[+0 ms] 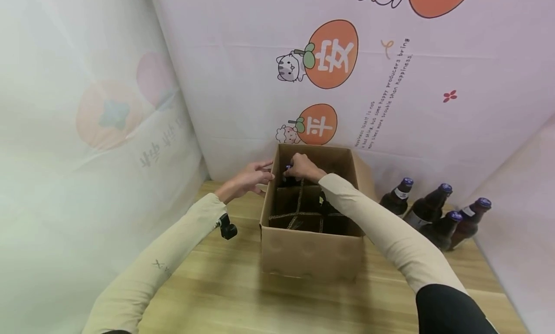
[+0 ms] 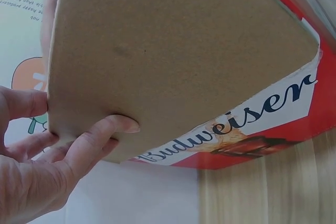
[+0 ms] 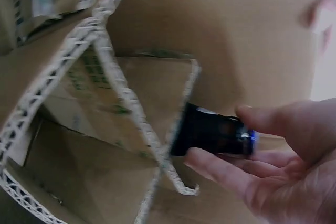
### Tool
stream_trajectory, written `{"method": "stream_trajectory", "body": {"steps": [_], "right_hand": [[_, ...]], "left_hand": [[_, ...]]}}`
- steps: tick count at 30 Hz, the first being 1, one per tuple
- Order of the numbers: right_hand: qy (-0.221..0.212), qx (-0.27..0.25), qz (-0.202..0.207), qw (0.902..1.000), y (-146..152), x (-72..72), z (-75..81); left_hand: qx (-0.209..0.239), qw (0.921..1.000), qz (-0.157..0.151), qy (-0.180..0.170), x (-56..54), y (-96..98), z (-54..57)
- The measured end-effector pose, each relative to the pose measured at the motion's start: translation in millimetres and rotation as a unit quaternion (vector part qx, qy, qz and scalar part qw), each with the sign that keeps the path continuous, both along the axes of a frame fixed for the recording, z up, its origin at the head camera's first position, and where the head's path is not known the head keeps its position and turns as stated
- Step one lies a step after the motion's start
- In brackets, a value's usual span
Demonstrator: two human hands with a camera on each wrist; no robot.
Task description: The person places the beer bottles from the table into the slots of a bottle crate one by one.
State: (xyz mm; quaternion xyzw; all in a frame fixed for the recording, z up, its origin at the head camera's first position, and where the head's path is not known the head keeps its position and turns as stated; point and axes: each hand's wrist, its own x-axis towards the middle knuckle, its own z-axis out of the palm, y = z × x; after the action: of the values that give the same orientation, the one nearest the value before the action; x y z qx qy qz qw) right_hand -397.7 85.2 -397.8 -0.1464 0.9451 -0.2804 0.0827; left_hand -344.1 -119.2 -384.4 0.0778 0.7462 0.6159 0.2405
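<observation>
A cardboard box (image 1: pixel 310 252) stands uncovered on the wooden table, with crossed cardboard dividers (image 1: pixel 299 204) inside. My right hand (image 1: pixel 303 167) reaches into its far left corner and grips a dark glass bottle (image 3: pixel 212 129) by the neck, just below the blue cap. The bottle's lower part is hidden behind a divider in the right wrist view. My left hand (image 1: pixel 249 179) is at the box's left side with fingers extended. In the left wrist view, its fingertips touch the plain brown flap (image 2: pixel 157 51) near the edge, above a printed "Budweiser" side.
Several dark bottles with blue caps (image 1: pixel 438 208) stand upright on the table (image 1: pixel 217 286), right of the box. A white printed cloth (image 1: pixel 243 83) hangs close behind the box, and pale sheets (image 1: pixel 78 180) flank the table on both sides.
</observation>
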Motion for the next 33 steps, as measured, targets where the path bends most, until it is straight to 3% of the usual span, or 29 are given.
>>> {"method": "stream_trajectory", "body": {"steps": [10,15,19,24,33], "right_hand": [[-0.061,-0.026,0.024,0.9975,12,6.6,16.1],[-0.135,-0.022,0.062,0.9887,19,8.9,36.5],[-0.166,-0.042,0.082,0.9818,26,10.0,52.9],[-0.149,-0.072,0.097,0.9815,39,13.8,64.4],[-0.078,-0.117,0.092,0.9857,61,23.1,67.5]], "left_hand": [[0.003,1.0000,-0.001,-0.006,-1.1,1.9,-4.8],[0.004,0.9999,-0.003,-0.010,-1.6,2.1,-3.0],[0.002,0.9999,-0.003,-0.011,-1.9,-1.2,2.4],[-0.001,0.9999,-0.009,-0.009,-3.4,-3.6,3.9],[0.003,0.9999,-0.010,-0.009,-0.3,-3.2,1.9]]}}
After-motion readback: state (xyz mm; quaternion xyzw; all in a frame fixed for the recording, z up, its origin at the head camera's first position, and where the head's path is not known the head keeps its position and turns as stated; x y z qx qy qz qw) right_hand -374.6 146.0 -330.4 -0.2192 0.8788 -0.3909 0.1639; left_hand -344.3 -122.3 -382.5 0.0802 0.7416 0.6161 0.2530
